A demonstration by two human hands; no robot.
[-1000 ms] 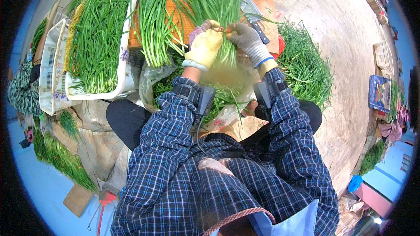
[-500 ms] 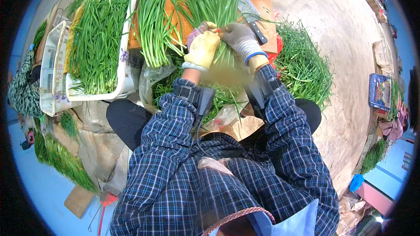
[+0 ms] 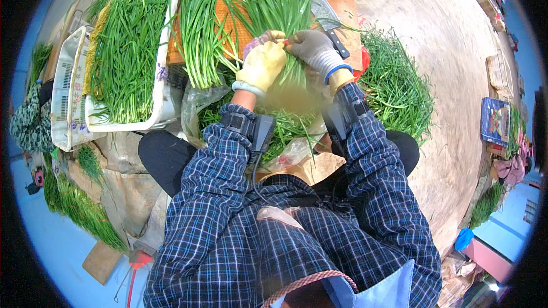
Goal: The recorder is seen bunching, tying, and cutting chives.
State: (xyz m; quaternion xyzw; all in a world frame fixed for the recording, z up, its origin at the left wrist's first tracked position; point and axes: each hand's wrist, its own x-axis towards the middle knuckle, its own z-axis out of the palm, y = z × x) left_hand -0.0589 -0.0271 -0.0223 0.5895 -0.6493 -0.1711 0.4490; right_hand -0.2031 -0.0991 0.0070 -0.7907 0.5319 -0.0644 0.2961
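Note:
A thick bunch of garlic chives (image 3: 277, 3) lies on the orange board (image 3: 225, 8), stems toward me. Over the stems, my left hand (image 3: 264, 61), in a yellowish glove, has its fingers pinched together. My right hand (image 3: 314, 51), in a grey and white knit glove, is closed beside it, fingertips almost meeting the left's. Between them shows a small red strip (image 3: 286, 42), apparently a tie, pinched by both hands. How far it goes around the bunch is hidden. Just right of my right hand rests a knife (image 3: 337, 41) with a black handle.
A second bunch of chives (image 3: 200, 28) overhangs the board's left side. Farther left, a white crate (image 3: 163, 80) holds more chives. A loose green heap (image 3: 394, 85) lies on the floor at the right. Clear plastic (image 3: 197, 105) and greens sit between my knees.
My two hands have drawn slightly apart, the left shifting a little left and the right a little right. The red strip stays between the fingertips; the chives have hardly moved.

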